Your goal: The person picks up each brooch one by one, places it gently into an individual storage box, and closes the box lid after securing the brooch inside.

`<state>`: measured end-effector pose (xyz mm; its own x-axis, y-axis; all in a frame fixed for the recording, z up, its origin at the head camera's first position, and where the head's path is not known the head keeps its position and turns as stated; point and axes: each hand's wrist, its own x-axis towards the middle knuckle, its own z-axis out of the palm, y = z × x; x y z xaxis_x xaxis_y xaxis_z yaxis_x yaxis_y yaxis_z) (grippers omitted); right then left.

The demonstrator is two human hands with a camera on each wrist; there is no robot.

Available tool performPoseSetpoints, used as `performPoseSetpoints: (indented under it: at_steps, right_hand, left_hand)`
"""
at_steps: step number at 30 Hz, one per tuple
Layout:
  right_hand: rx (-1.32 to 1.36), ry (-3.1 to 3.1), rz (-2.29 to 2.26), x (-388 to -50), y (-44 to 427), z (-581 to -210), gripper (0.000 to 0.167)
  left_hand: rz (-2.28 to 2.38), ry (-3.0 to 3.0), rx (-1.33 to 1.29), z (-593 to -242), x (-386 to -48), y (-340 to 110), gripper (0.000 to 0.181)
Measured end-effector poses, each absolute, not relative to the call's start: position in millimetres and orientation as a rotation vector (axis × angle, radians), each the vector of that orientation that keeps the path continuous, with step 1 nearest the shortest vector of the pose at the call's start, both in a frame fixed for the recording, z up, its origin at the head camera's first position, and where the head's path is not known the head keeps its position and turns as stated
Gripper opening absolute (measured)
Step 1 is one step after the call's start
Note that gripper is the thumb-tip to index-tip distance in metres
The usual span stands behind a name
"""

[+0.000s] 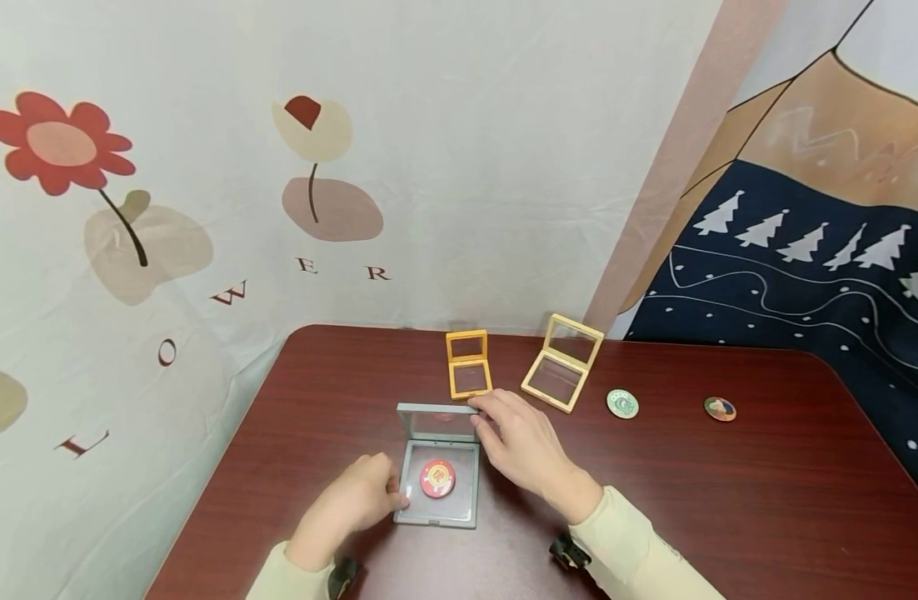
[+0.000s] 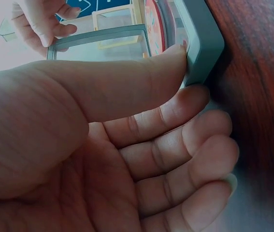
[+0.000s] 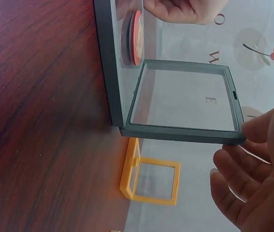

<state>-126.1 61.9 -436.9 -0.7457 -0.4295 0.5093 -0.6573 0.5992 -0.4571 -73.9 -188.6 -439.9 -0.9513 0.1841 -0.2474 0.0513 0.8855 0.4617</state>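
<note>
A grey square case (image 1: 466, 500) with clear film panes stands open on the table, its lid (image 1: 438, 408) raised at the back. On the base film lies a red round badge (image 1: 437, 478). My left hand (image 1: 357, 493) holds the base's left edge, thumb on top and index finger against its side in the left wrist view. My right hand (image 1: 525, 440) pinches the raised lid's top right corner; the right wrist view shows thumb and fingertips at that corner of the lid frame (image 3: 180, 132).
Behind the grey case stand a small orange case (image 1: 486, 379), open, and an open pale yellow case (image 1: 588, 379). To their right lie a green round badge (image 1: 622, 404) and a dark multicoloured one (image 1: 720, 408). A printed cloth (image 1: 459, 167) hangs behind the table.
</note>
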Motion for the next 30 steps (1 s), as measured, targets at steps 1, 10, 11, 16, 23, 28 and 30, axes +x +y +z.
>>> performPoseSetpoints:
  at_steps: [1, 10, 11, 16, 23, 28, 30]
  right_hand:
    - [0.881, -2.483, 0.912, -125.6, 61.9, -436.7, 0.018]
    - [0.901, -2.499, 0.897, -119.8, 62.9, -434.6, 0.018]
    - [0.903, -2.503, 0.893, -119.0, 63.2, -434.6, 0.018]
    - [0.937, -2.499, 0.868, -115.3, 65.6, -434.7, 0.016]
    - [0.989, -2.490, 0.813, -111.4, 68.3, -434.5, 0.015]
    - [1.034, -2.503, 0.789, -108.3, 68.9, -434.7, 0.015]
    - [1.059, -2.500, 0.774, -106.7, 69.1, -434.5, 0.015]
  left_hand:
    - [0.667, 2.770, 0.179, -440.1, -73.9, -188.8, 0.043]
    - [0.676, 2.753, 0.179, -441.0, -75.2, -190.9, 0.043]
    - [0.677, 2.752, 0.179, -440.8, -75.2, -190.9, 0.043]
    - [0.674, 2.736, 0.166, -440.1, -74.1, -190.3, 0.043]
    - [0.676, 2.743, 0.176, -440.7, -74.7, -189.9, 0.044]
    - [0.677, 2.748, 0.178, -440.7, -75.2, -190.0, 0.044]
    - [0.679, 2.752, 0.184, -441.3, -75.3, -190.5, 0.044]
